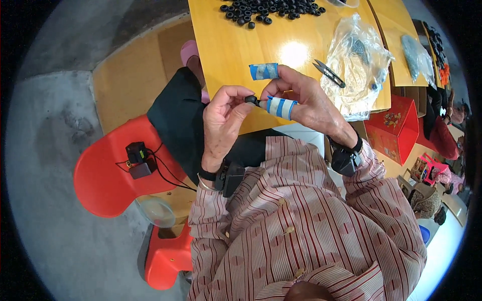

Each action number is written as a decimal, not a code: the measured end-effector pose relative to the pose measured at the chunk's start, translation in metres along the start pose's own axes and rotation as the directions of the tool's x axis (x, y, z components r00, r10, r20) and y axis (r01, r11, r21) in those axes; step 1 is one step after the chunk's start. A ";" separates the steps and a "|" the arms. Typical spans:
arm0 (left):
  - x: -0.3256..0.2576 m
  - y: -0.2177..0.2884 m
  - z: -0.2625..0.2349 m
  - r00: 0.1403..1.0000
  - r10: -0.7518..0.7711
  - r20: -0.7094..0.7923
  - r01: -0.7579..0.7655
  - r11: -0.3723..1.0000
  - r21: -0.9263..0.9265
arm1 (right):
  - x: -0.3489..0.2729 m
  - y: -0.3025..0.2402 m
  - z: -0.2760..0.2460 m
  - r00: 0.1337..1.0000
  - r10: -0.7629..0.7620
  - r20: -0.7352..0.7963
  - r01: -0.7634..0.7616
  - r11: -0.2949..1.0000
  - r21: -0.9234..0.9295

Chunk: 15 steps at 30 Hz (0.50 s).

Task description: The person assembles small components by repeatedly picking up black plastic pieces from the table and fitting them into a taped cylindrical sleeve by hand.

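Over the near edge of the yellow table, my two hands meet at a small round black part (251, 100), which looks like the ring-shaped pieces on the table. My left hand (224, 118) is closed, pinching this part between thumb and fingers. From the other side, my right hand (314, 103) comes up to it with closed fingers, a taped digit reaching the part. Blue and white tape (282, 108) wraps that digit, and another taped finger (263, 71) points left above. Whatever sits between the right fingertips is mostly hidden.
Many loose black rings (273, 9) lie on the far side of the yellow table (226, 55). Thread snips (330, 73) rest beside a clear plastic bag (356, 60) on the right. A red box (394, 128) stands past the table's right edge; a red chair (115, 165) holds black devices with cables.
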<state>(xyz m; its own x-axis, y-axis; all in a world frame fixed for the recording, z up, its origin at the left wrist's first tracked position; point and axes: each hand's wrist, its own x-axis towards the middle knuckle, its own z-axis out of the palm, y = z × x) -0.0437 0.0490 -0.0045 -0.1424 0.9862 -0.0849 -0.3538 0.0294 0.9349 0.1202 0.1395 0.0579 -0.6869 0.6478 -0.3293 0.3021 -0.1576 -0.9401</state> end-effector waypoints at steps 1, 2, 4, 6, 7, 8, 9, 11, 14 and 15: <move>0.000 0.001 0.000 1.000 -0.010 -0.003 0.010 1.000 0.016 | -0.001 0.000 0.001 1.000 -0.016 -0.007 0.016 1.000 0.013; 0.000 0.000 0.000 1.000 -0.007 0.000 0.007 1.000 0.016 | 0.000 0.000 0.001 1.000 -0.018 -0.011 0.018 1.000 0.011; -0.001 -0.002 -0.001 1.000 -0.021 -0.014 0.022 1.000 0.006 | -0.001 -0.001 0.003 0.999 -0.040 -0.032 0.038 0.998 -0.052; -0.001 -0.005 -0.001 1.000 -0.024 -0.016 0.023 1.000 -0.017 | -0.001 0.000 0.003 0.999 -0.032 -0.025 0.030 0.998 -0.063; -0.001 -0.007 -0.002 0.999 -0.032 -0.022 0.031 0.999 -0.041 | -0.001 0.002 0.003 1.000 -0.019 -0.014 0.018 0.997 -0.070; -0.002 -0.007 -0.001 0.999 -0.029 -0.020 0.028 0.999 -0.039 | -0.001 0.002 0.003 1.000 -0.021 -0.016 0.020 0.997 -0.071; -0.002 -0.006 -0.001 0.999 -0.032 -0.023 0.030 0.997 -0.078 | -0.001 0.002 0.003 0.999 -0.025 -0.027 0.023 0.998 -0.050; -0.002 -0.007 -0.001 0.999 -0.039 -0.025 0.036 0.992 -0.118 | -0.002 0.001 0.002 0.999 -0.023 -0.039 0.022 0.999 -0.027; -0.002 -0.008 0.000 0.999 -0.031 -0.013 0.030 0.992 -0.123 | -0.002 -0.003 0.001 0.999 -0.010 -0.033 0.009 1.000 -0.023; -0.002 -0.008 0.001 1.000 -0.027 -0.016 0.025 0.991 -0.133 | -0.003 -0.002 0.002 0.999 -0.005 -0.045 0.004 1.000 -0.023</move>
<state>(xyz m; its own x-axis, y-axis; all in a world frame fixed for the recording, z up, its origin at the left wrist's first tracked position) -0.0397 0.0472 -0.0118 -0.1478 0.9822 -0.1157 -0.4769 0.0317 0.8784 0.1204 0.1366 0.0603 -0.6583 0.6814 -0.3201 0.3142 -0.1377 -0.9393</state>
